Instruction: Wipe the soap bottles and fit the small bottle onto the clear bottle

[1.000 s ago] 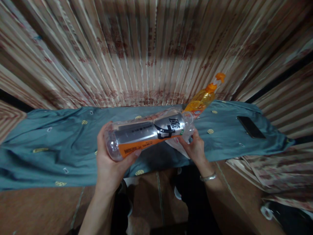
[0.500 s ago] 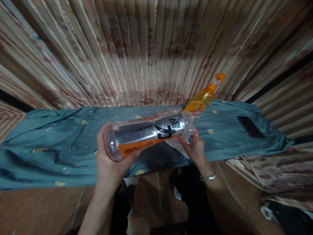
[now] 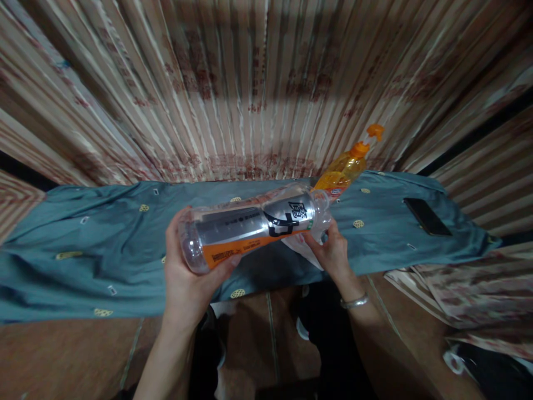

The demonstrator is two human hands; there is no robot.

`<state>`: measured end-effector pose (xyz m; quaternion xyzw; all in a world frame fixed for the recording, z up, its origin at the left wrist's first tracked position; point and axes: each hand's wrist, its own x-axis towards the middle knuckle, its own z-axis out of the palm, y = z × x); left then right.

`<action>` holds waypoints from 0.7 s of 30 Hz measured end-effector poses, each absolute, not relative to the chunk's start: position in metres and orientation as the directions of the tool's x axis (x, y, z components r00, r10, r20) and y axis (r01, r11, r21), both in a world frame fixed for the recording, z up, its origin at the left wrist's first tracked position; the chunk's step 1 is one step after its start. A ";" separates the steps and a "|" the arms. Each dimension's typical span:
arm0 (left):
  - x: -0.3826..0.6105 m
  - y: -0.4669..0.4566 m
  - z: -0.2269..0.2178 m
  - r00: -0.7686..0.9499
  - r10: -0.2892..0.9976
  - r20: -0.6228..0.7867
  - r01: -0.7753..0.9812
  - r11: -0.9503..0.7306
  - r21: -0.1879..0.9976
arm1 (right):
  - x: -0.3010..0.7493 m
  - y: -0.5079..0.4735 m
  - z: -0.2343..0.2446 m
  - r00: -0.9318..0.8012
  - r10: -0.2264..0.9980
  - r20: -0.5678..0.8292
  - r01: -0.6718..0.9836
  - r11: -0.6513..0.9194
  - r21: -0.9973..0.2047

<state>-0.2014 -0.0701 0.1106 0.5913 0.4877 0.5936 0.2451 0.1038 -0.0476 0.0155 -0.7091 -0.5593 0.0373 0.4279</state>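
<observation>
A clear plastic drink bottle (image 3: 250, 225) with a silver, black and orange label is held on its side above the cloth, its neck end to the right and slightly higher. My left hand (image 3: 191, 272) wraps round its base, thumb along the near side. At the neck end my right hand (image 3: 333, 250), a silver bangle on its wrist, closes thumb and fingers on clear plastic. Whether all of that plastic belongs to the bottle I cannot tell. Just beyond the neck is a yellow-orange pump bottle (image 3: 339, 171) with an orange pump top, its lower part hidden.
A blue-green patterned cloth (image 3: 104, 239) covers the long narrow table. A black phone (image 3: 427, 215) lies at its right end. Something thin and white (image 3: 306, 253) shows beneath the drink bottle. Pleated curtains (image 3: 233, 100) hang behind and at both sides; tiled floor (image 3: 250, 344) is below.
The drink bottle has turned very slightly about its length, shifting the label print a little. Both hands stay in place.
</observation>
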 end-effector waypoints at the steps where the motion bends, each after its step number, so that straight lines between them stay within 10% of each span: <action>1: -0.201 -0.070 0.111 -0.181 0.865 0.468 0.291 -0.408 0.866 | 0.104 -0.048 0.016 0.373 0.825 0.426 0.759 -0.007 -0.651; 21: -0.201 -0.069 0.114 -0.191 0.873 0.448 0.324 -0.375 0.869 | 0.103 -0.048 0.017 0.397 0.830 0.391 0.756 -0.055 -0.652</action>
